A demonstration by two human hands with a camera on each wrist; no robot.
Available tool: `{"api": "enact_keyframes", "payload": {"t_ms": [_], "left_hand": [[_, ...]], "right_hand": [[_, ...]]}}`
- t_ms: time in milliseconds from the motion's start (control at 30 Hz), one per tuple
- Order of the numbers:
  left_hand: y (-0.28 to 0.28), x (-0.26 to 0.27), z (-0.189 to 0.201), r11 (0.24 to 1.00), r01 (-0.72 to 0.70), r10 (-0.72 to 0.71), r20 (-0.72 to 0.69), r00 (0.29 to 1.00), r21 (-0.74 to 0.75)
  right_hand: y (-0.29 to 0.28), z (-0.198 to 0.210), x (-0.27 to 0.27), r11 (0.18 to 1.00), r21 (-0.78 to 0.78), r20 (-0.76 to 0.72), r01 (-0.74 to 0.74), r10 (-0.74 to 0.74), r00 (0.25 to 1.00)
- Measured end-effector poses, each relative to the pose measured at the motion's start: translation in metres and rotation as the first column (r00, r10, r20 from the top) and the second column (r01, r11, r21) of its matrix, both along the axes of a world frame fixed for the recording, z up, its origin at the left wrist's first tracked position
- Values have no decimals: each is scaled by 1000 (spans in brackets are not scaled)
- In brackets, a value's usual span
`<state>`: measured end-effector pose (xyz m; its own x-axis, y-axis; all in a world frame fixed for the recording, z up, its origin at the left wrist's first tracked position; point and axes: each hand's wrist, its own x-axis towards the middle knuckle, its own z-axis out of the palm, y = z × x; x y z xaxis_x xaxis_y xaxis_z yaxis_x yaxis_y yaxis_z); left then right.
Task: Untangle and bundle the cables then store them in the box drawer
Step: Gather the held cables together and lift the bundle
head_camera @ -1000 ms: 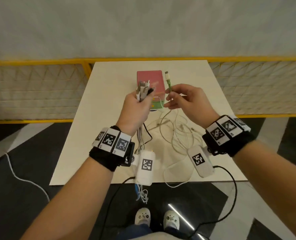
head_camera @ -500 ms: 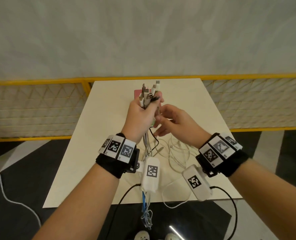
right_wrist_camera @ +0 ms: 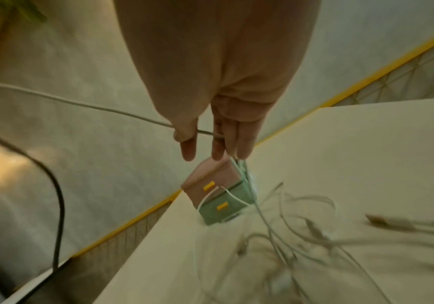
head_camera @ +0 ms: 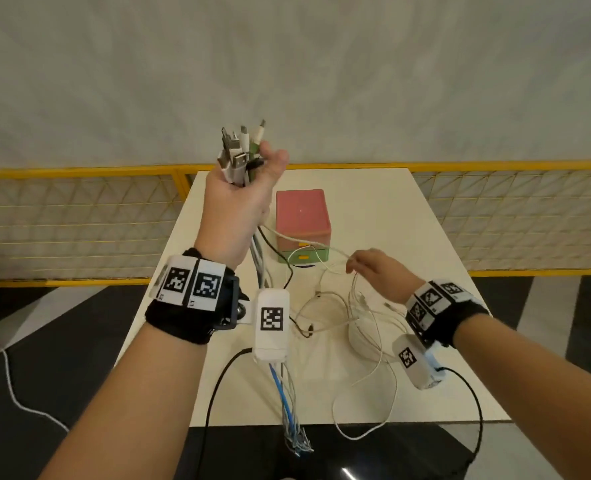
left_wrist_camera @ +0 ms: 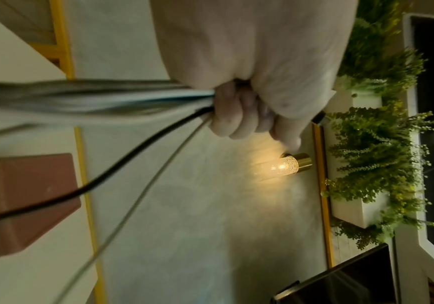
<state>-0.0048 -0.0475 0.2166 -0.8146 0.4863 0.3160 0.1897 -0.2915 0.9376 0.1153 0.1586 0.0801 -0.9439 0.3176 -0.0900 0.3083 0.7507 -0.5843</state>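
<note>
My left hand (head_camera: 249, 181) is raised above the table and grips a bundle of cable ends, whose plugs (head_camera: 240, 150) stick up out of the fist. In the left wrist view its fingers (left_wrist_camera: 239, 119) curl round grey, black and white cables. The strands hang down past the table's near edge (head_camera: 289, 410). My right hand (head_camera: 366, 268) is lower, in front of the drawer box (head_camera: 302, 216). It pinches one white cable (right_wrist_camera: 122, 113) between the thumb and fingers. That cable stretches up to the left fist. More loose cables (head_camera: 356, 317) lie tangled on the table. The pink and green box (right_wrist_camera: 210, 185) has both drawers closed.
The white table (head_camera: 408, 216) stands against a yellow-framed mesh fence (head_camera: 79, 220) and a pale wall. One white cable loop (head_camera: 366, 427) droops over the near edge. The left wrist view shows a lit wall lamp (left_wrist_camera: 283, 164) and green plants (left_wrist_camera: 374, 154).
My right hand brought a green-tipped cable end to the left fist, then dropped down and to the right along a white cable. My left hand rose with the bundle.
</note>
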Motion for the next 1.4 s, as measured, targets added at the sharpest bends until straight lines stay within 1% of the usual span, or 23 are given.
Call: {"api": "enact_keyframes", "payload": {"t_ms": [67, 100, 133, 233, 333, 400, 500, 567, 600, 667, 767, 833, 900, 933, 1000, 1033, 1067, 1100, 1167, 1233, 1267, 1333, 1400], "left_hand": [[-2, -1, 1, 997, -31, 21, -132, 991, -76], [-2, -1, 1, 993, -34, 15, -164, 986, -114], [0, -1, -1, 989, -27, 2, -162, 987, -149], [12, 3, -5, 967, 23, -43, -74, 996, -253], [26, 11, -11, 927, 17, -42, -60, 997, -375], [32, 14, -15, 911, 24, -59, -73, 996, -412], [34, 13, -19, 895, 61, -82, -28, 996, -443], [34, 11, -21, 897, 43, -61, -29, 998, -441], [34, 11, -22, 912, 13, -31, -37, 999, -410], [34, 9, -20, 948, -74, 64, -42, 997, -308], [31, 2, -13, 968, -193, 189, -41, 981, -159], [29, -5, -12, 954, -239, 233, -57, 971, -179], [27, -9, -15, 932, -287, 275, -82, 958, -220], [26, -8, -15, 935, -292, 282, -76, 956, -202], [25, 2, -13, 965, -239, 232, -72, 970, -104], [27, 8, -13, 978, -193, 184, -103, 977, -82], [29, 14, -13, 984, -143, 126, -148, 981, -106], [33, 19, -14, 981, -92, 59, -192, 980, -169], [38, 21, -18, 932, -22, -68, -236, 969, -361], [40, 17, -22, 838, 2, -145, -220, 965, -546], [39, 15, -23, 809, 19, -167, -199, 966, -588], [36, 12, -24, 806, 33, -166, -172, 971, -591], [33, 10, -21, 844, -38, -89, -210, 974, -536]], "right_hand": [[7, 22, -9, 999, 23, -101, 26, -23, 995], [9, 36, -14, 999, 32, -157, 36, -30, 987], [10, 51, -20, 998, 51, -221, 33, -21, 975], [4, 94, -35, 991, 137, -385, -8, 60, 921], [-9, 116, -43, 969, 245, -463, -46, 158, 872], [-14, 118, -43, 954, 295, -476, -42, 185, 860], [-15, 112, -38, 944, 330, -507, -8, 184, 842], [-13, 107, -35, 948, 317, -533, -4, 182, 826], [-11, 104, -34, 957, 290, -538, -8, 170, 826], [-5, 94, -32, 976, 219, -492, 6, 105, 864], [7, 72, -25, 993, 92, -290, 74, -44, 956], [12, 63, -20, 995, 36, -241, 90, -79, 967], [13, 64, -18, 993, 19, -274, 116, -106, 956], [11, 68, -19, 992, 21, -299, 127, -115, 947], [7, 77, -21, 988, 85, -329, 127, -92, 940], [4, 81, -23, 981, 155, -333, 115, -58, 941], [2, 84, -25, 965, 241, -335, 100, -14, 942], [-2, 87, -26, 942, 325, -341, 79, 39, 939], [-9, 92, -28, 906, 423, -406, 25, 164, 899], [-15, 98, -26, 902, 431, -495, -21, 256, 830], [-16, 101, -25, 902, 431, -527, -40, 287, 800], [-16, 102, -22, 898, 433, -550, -76, 331, 767], [-13, 96, -21, 926, 367, -553, -86, 292, 780]]}}
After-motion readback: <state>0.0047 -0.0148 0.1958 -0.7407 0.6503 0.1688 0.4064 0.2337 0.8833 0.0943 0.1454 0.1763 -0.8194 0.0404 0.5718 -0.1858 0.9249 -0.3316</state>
